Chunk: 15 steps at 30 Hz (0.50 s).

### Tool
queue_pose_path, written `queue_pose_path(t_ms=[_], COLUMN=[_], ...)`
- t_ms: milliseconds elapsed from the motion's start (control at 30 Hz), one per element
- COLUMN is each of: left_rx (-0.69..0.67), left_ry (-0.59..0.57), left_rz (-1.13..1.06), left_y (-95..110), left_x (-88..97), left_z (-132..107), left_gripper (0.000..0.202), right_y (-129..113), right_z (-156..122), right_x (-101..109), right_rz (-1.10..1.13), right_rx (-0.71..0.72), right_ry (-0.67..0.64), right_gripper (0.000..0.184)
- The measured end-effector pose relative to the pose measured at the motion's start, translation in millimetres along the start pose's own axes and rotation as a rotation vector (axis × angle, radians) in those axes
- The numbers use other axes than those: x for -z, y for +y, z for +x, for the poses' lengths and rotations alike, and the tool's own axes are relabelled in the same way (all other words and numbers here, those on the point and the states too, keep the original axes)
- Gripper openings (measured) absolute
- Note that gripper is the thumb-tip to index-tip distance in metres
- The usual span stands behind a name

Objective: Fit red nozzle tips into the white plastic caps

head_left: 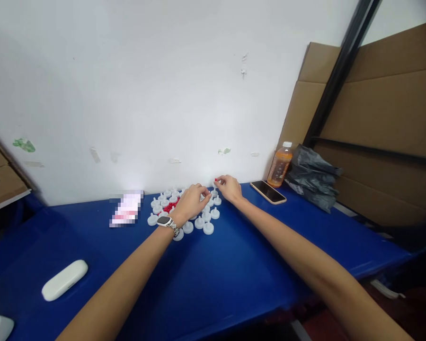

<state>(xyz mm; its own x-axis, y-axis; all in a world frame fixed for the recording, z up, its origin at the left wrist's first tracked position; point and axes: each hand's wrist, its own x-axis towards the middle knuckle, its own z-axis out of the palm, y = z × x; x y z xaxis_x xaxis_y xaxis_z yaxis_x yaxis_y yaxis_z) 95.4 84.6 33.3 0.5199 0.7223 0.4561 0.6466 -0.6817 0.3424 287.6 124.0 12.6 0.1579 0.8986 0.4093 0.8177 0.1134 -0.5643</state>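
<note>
Several white round caps with upright spouts (208, 228) stand in a cluster on the blue table, near the wall. Among them lies a heap of small red pieces (170, 206), partly covered by my left hand. My right hand (230, 188) is at the far right of the cluster, with thumb and forefinger pinched on a small red piece (216, 180). That piece is at the spout of a white cap; whether it is seated cannot be made out. Over the middle of the cluster, my left hand (193, 202) has its fingers curled together, and anything in them is hidden.
A phone (269, 192), an orange drink bottle (279, 165) and a dark plastic bag (312, 177) are at the right. A white oblong case (65, 280) lies front left, with a blurred pink-and-white packet (128, 209) behind it. Cardboard (386, 104) stands along the right side.
</note>
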Motion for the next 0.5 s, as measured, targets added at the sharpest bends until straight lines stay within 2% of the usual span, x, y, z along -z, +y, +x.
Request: queue_pose_path(t_ms=[67,133,200,300,400,500], left_rx=[0.002,0.005,0.019,0.039,0.048,0.096], left_ry=[0.024,0.040,0.062,0.124,0.171,0.133], left_rz=[-0.032,-0.073,-0.106,-0.148,-0.213,-0.285], left_y=[3.8,8.7,13.5,17.7,15.8,9.4], left_x=[10.7,20.9,29.4,37.8,43.0,48.0], left_z=[-10.6,-21.9,-34.1,-54.4,-73.6,-84.8], left_gripper=[0.027,0.027,0.028,0.029,0.028,0.029], right_y=[-11.0,-24.7,-39.3,-58.1,-71.9,-85.0], right_z=[-18.4,-39.7,-60.4,-82.0,-87.8,-84.6], right_x=[13.9,27.1,36.5,40.4,35.6,28.4], right_rz=[0.040,0.113,0.201,0.354,0.503,0.484], right_rx=[0.150,0.280,0.362,0.402,0.406,0.453], right_ry=[0.134,0.177,0.133,0.063,-0.026,-0.111], right_gripper=[0.024,0.021,0.022,0.022,0.017,0.009])
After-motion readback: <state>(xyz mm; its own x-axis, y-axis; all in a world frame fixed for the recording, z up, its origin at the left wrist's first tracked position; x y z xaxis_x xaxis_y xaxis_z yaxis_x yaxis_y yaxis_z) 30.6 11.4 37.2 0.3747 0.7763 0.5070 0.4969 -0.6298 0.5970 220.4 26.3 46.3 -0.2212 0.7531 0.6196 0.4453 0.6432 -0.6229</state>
